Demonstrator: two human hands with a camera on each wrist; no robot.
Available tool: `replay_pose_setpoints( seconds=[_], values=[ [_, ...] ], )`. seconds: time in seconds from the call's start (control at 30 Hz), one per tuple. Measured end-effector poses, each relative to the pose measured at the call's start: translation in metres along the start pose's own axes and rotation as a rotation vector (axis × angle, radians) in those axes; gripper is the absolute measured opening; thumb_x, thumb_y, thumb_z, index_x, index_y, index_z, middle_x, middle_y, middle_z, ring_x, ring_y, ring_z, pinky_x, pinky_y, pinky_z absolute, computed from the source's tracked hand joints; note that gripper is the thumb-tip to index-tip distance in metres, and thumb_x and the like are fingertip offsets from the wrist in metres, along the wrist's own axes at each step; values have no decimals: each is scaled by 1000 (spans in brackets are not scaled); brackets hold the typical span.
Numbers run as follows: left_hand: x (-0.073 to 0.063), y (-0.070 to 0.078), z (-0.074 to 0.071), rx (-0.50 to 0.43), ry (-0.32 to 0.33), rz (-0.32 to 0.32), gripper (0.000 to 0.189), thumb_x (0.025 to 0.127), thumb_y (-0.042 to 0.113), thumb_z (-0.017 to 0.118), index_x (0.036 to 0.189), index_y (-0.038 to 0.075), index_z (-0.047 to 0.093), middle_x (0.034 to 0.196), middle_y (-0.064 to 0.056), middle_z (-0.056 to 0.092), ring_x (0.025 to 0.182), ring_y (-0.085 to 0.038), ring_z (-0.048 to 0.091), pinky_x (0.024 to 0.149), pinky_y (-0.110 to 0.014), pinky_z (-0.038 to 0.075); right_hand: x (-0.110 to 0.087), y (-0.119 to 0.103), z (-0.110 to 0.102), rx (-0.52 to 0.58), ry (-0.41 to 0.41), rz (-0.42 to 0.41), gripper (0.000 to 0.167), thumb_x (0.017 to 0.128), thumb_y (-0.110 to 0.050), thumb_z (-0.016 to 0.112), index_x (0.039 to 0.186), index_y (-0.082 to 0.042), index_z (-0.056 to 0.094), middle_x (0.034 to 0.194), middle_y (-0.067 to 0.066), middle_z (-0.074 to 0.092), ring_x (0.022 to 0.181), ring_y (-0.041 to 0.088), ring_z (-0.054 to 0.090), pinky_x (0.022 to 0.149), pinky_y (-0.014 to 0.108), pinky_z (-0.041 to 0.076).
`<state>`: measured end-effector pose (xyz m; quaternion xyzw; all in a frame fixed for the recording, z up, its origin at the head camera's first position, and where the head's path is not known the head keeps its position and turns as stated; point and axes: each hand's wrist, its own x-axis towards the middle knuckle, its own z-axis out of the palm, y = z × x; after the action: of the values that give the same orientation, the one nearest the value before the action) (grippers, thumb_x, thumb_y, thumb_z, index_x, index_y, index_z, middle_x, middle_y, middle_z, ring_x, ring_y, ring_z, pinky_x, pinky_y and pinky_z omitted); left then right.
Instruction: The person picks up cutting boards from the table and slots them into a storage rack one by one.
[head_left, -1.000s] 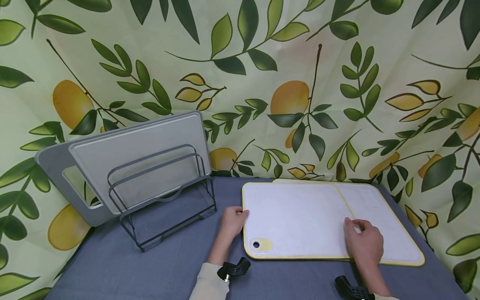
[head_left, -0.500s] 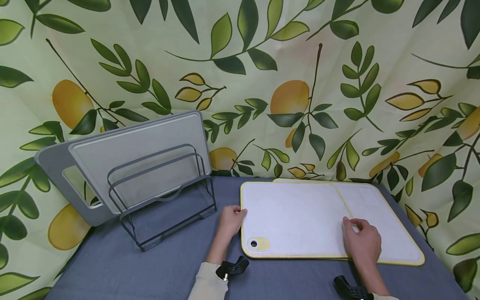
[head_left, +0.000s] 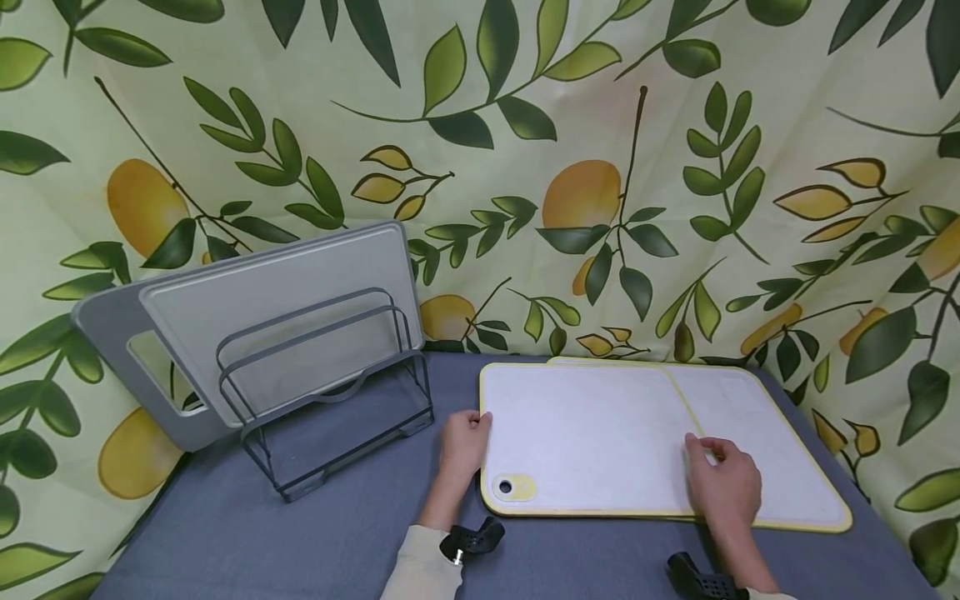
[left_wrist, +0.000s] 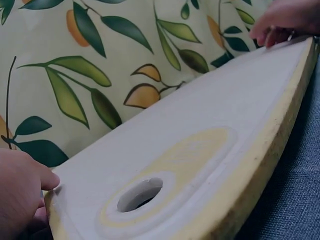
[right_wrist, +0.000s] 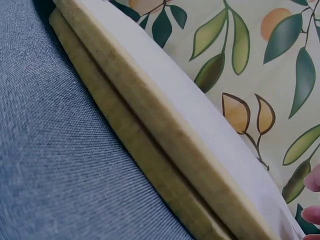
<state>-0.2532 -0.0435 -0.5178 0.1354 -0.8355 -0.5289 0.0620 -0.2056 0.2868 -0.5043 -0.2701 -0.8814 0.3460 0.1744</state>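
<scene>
Two white cutting boards with yellow edges lie stacked on the blue cloth. The upper cutting board [head_left: 585,442] overlaps the lower cutting board [head_left: 795,475], which sticks out to the right. My left hand [head_left: 462,446] pinches the upper board's left edge, thumb on its top face in the left wrist view. Below that grip, near the corner, is a round hole [left_wrist: 140,196] in a yellow patch. My right hand [head_left: 726,483] holds the upper board's right edge between thumb and fingers, over the lower board. Only fingertips [right_wrist: 312,179] of it show in the right wrist view.
On the left stands a dark wire rack [head_left: 337,454]. A grey cutting board [head_left: 112,333] with a handle slot and a lighter grey board [head_left: 285,308] lean upright in it. Behind everything hangs a leaf-and-fruit patterned curtain [head_left: 495,275], close to the boards' far edge.
The upper cutting board has slid slightly left over the lower one, both hands moving with it and keeping their grip. The rack and its boards stay put.
</scene>
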Motion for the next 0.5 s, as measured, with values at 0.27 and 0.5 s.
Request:
replay_pose_setpoints(
  seconds=[0.27, 0.5],
  values=[
    [0, -1, -2, 2, 36, 3, 20, 96, 19, 66, 91, 2, 74, 68, -4, 62, 60, -13, 55, 57, -26, 44, -4, -1, 3, -11, 13, -28, 50, 100, -43, 53, 114, 3, 68, 118, 31, 63, 110, 47, 56, 88, 59, 42],
    [-2, 0, -3, 1, 50, 9, 21, 97, 20, 65, 92, 2, 74, 64, -3, 60, 57, -12, 55, 56, -26, 44, -4, -2, 6, -28, 42, -65, 48, 98, -42, 56, 110, 2, 71, 113, 32, 63, 103, 49, 56, 82, 58, 40]
  ],
)
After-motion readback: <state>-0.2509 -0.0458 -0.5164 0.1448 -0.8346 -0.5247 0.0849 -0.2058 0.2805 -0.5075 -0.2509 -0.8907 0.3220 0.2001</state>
